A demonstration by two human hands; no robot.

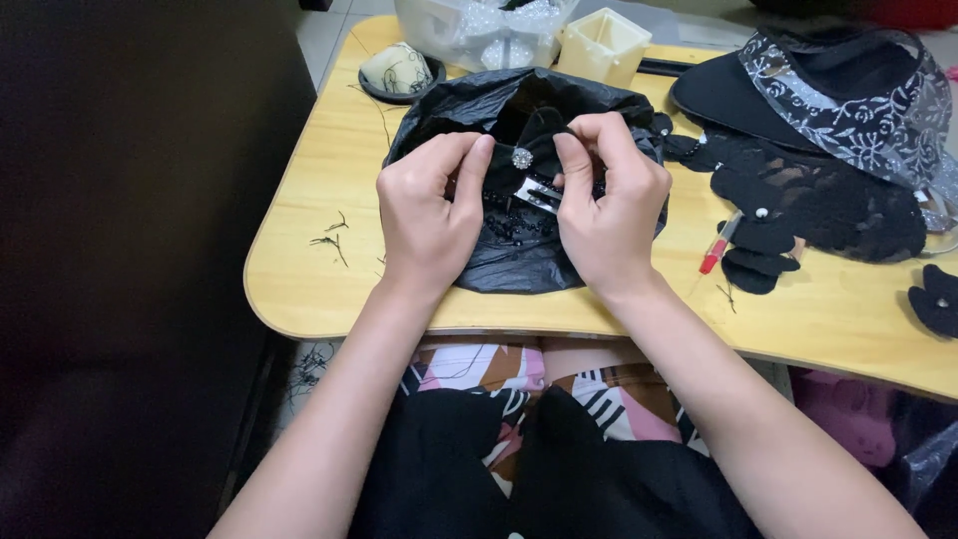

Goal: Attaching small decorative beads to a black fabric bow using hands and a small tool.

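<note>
Both hands, left [427, 215] and right [609, 205], meet close together, fingers pinched, forearms converging.

Black bow [534, 135] half behind fingers [574, 160]

A yellow wooden table [299, 269] has round corners. The floor [324, 35] has pale tiles. A big dark thing [130, 250] stands left

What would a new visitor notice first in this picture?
First, the left hand and right hand meet at the centre, both pinching a black bow with a sparkling round stone, above a crumpled black plastic bag. At the far right of the yellow table lies a black visor with silver-patterned ribbon.
</note>
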